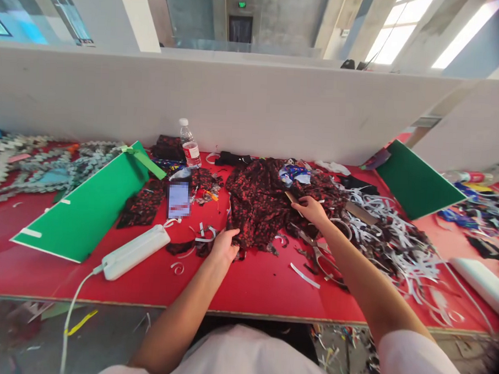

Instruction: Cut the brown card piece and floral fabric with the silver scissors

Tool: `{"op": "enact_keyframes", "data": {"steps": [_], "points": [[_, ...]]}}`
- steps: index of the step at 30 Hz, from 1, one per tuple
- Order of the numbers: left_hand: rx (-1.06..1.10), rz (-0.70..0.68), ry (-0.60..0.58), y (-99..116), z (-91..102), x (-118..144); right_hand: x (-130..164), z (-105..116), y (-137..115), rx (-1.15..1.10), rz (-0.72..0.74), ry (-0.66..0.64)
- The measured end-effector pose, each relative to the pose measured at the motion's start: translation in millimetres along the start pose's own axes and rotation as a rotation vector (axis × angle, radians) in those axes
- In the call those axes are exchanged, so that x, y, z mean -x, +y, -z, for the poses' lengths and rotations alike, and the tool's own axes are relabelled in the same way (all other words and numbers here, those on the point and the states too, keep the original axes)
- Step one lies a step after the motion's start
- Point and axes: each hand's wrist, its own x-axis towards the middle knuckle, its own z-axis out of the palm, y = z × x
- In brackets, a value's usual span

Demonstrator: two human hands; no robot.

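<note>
A dark fabric piece with a red floral print (pixel 252 203) lies crumpled on the red table in front of me. At its near left edge, my left hand (pixel 226 246) is closed on the cloth, thumb on top. My right hand (pixel 311 210) grips a flat brown strip (pixel 291 197), perhaps cardboard, over the right part of the fabric. Beneath my right forearm lie large scissors (pixel 321 255), partly hidden by the arm. A blue-and-white patterned scrap (pixel 295 173) rests on the fabric's far side.
Green dividers (pixel 83 207) (pixel 419 180) stand at both sides. A white power strip (pixel 137 252), a phone (pixel 178 199) and a water bottle (pixel 190 146) are on the left. White and dark cut strips (pixel 396 237) heap up at right, near another brown strip (pixel 361 213).
</note>
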Motion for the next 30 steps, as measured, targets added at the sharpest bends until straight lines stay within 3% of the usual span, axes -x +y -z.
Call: {"op": "enact_keyframes", "data": {"steps": [3, 6, 9, 12, 16, 21, 25, 30], "points": [[0.033, 0.086, -0.019, -1.3, 1.1, -1.0, 7.4, 11.2, -4.6, 0.088, 0.005, -0.011], [0.055, 0.155, -0.038, 2.4, 2.1, -4.1, 27.1, 15.7, -29.4, 0.173, 0.038, 0.005], [0.082, 0.181, -0.050, 6.3, 2.5, -7.1, 52.5, 5.9, -68.0, 0.329, 0.203, 0.122], [0.105, 0.182, -0.063, 9.5, 3.5, -5.0, 69.3, -15.8, -97.5, 0.380, 0.278, 0.063], [0.128, 0.159, -0.056, 13.7, 7.9, 4.1, 69.4, -35.4, -95.0, 0.439, 0.144, -0.010], [0.109, 0.224, -0.056, 13.7, 11.0, 8.5, 63.1, -22.2, -79.4, 0.481, 0.056, -0.007], [0.100, 0.269, -0.059, 13.6, 9.0, 7.0, 82.5, -13.3, -108.2, 0.473, 0.136, 0.061], [0.112, 0.285, -0.076, 16.6, 10.7, 5.6, 119.0, -32.8, -158.6, 0.375, 0.292, -0.005]]}}
